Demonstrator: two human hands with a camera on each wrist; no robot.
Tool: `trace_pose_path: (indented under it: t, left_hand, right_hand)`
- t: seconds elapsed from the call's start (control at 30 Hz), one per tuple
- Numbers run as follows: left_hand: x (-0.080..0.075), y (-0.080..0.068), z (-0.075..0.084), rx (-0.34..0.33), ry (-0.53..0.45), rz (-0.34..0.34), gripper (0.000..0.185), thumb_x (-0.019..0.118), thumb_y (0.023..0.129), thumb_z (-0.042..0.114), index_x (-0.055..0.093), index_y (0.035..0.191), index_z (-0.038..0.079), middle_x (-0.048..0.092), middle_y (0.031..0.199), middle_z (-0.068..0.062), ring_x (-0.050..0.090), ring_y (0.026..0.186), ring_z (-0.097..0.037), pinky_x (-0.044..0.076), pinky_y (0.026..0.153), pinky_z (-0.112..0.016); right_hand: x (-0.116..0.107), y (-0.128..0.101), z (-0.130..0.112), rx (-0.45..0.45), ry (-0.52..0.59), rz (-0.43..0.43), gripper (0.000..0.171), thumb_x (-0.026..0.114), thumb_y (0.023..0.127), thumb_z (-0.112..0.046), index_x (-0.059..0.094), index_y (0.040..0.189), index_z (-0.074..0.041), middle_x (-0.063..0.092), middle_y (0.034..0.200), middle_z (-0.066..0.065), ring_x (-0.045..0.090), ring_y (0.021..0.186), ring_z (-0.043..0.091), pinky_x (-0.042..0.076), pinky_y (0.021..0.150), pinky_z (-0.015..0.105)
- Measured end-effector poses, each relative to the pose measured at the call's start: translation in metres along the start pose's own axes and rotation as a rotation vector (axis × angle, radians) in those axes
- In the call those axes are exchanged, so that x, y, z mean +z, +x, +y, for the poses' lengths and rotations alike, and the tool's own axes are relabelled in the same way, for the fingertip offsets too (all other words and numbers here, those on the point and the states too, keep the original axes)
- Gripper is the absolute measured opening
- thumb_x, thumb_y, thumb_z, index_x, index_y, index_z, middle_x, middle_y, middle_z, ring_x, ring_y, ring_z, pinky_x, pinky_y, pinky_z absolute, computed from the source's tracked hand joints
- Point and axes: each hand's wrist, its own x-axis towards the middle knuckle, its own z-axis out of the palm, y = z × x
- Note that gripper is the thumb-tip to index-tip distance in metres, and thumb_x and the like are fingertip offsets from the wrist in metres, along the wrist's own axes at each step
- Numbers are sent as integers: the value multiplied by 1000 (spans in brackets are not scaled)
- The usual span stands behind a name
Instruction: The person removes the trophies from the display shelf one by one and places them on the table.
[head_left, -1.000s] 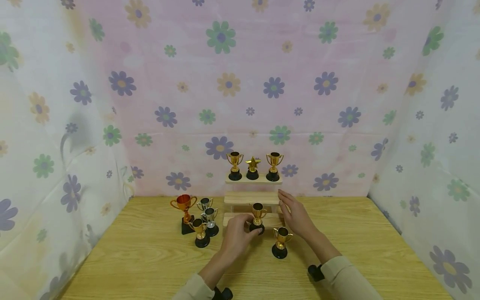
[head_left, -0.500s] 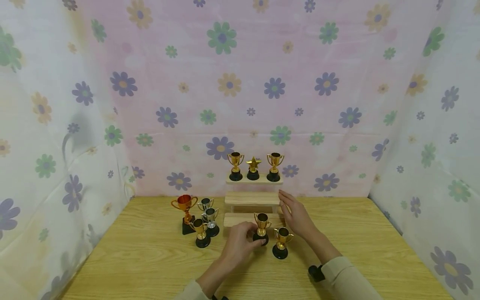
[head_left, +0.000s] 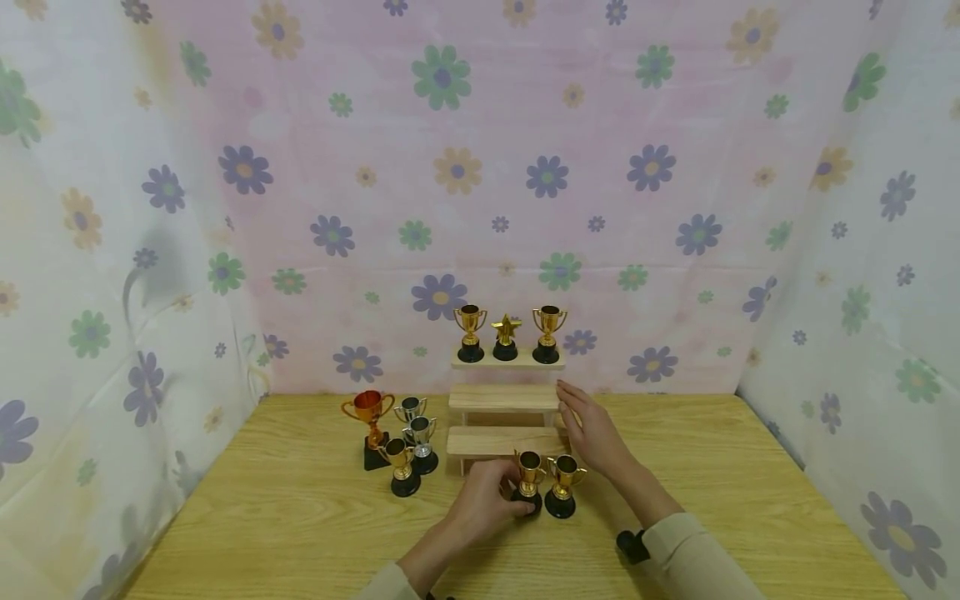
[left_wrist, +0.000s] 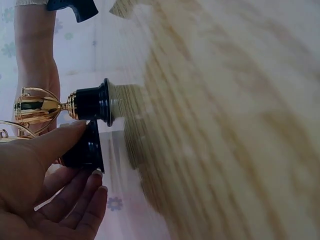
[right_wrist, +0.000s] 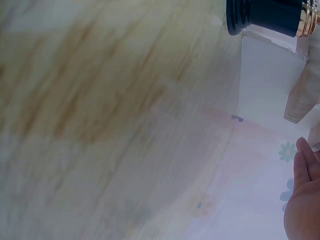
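A small gold trophy cup (head_left: 529,468) stands in front of the wooden tiered stand (head_left: 495,442). My left hand (head_left: 483,500) pinches its black base (left_wrist: 84,150) between thumb and fingers. Right beside it, on the table, is a second gold trophy cup (head_left: 564,475), upright on a black base. In the left wrist view the two bases overlap. My right hand (head_left: 596,429) has its fingers extended, fingertips at the right end of the stand's middle tier. The right wrist view shows that hand (right_wrist: 305,195) at the edge, near the stand's end.
On the top tier are two gold cups (head_left: 470,321) and a gold star trophy (head_left: 506,332). Left of the stand stand an orange cup (head_left: 369,408), two silver cups (head_left: 422,433) and a gold cup (head_left: 396,454). Floral cloth (head_left: 480,217) encloses the table (head_left: 285,517).
My left hand has brought the gold trophy cup from the stand's lowest tier toward me, down beside the other gold cup. The right hand stays at the stand.
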Motion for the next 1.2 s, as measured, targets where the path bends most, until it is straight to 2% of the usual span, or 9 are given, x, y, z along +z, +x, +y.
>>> trace_pose_path:
  t: [0.2,0.3,0.47,0.63,0.73,0.93,1.07,1.2]
  left_hand:
    - [3,1,-3,4,4,-61,25,92,73,10,69,84,10,67,76,0,55,65,-2,47,60,-21]
    - [5,2,-5,16,-15,-79,26,92,73,8,69,83,10,68,76,1,57,65,-2,48,60,-21]
    - [7,2,-7,16,-21,-86,26,92,72,8,69,84,11,68,76,2,58,66,-2,48,61,-20]
    - [4,-2,-2,8,4,-83,30,93,68,7,70,86,9,68,79,0,58,70,-5,49,65,-22]
    - [-1,-4,0,4,9,-90,33,94,67,7,71,90,7,69,85,-1,60,75,-9,50,68,-23]
    - [-17,-3,4,-20,-48,-89,37,92,75,11,72,106,3,71,103,-10,67,88,-25,54,74,-27]
    - [-30,0,7,-9,-32,-60,36,91,77,14,72,106,4,71,103,-6,65,90,-24,53,77,-29]
    - [-42,4,11,41,12,1,34,91,77,14,72,103,3,71,100,-7,64,89,-23,54,76,-30]
  right_hand:
    - [-1,0,-1,0,7,-2,40,48,110,-13,53,141,12,48,151,25,47,138,43,40,110,57]
    - [-1,0,-2,1,10,-3,40,47,110,-13,53,141,12,48,151,26,47,138,44,40,110,58]
    - [0,0,-2,-6,8,4,40,48,109,-12,53,141,13,48,151,26,47,138,45,40,109,58]
    - [1,-1,-2,-9,8,13,40,48,109,-12,53,140,13,48,151,25,47,138,45,40,110,58]
    - [1,-1,-2,-11,4,17,40,47,110,-12,53,141,13,48,151,25,46,138,45,39,110,59]
    - [1,0,0,-27,-1,27,39,48,109,-10,53,140,13,49,150,26,48,137,45,41,108,59]
    - [1,0,1,-13,10,18,39,49,109,-11,54,140,12,49,150,26,47,138,44,40,109,59]
    - [0,0,1,5,17,-2,40,48,109,-13,54,141,11,48,152,24,46,139,43,39,111,57]
